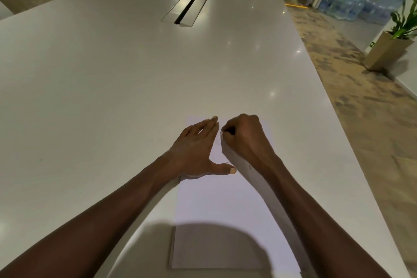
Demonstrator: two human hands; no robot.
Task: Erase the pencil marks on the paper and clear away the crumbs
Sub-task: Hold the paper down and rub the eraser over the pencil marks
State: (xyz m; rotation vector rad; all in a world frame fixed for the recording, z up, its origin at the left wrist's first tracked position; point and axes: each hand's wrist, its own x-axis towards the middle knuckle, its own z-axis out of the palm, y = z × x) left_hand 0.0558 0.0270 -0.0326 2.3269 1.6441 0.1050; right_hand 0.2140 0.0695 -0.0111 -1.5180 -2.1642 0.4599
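A white sheet of paper lies on the white table in front of me, its near end in shadow. My left hand presses flat on the paper's upper left part, fingers straight and thumb spread. My right hand is curled over the paper's top, pinching a small whitish eraser at its fingertips, close beside my left fingers. A faint thin pencil line shows near my left thumb. No crumbs can be made out.
A metal cable hatch is set into the table far ahead. The table's right edge runs diagonally past my right arm. Beyond it are patterned floor, a potted plant and stacked water bottles.
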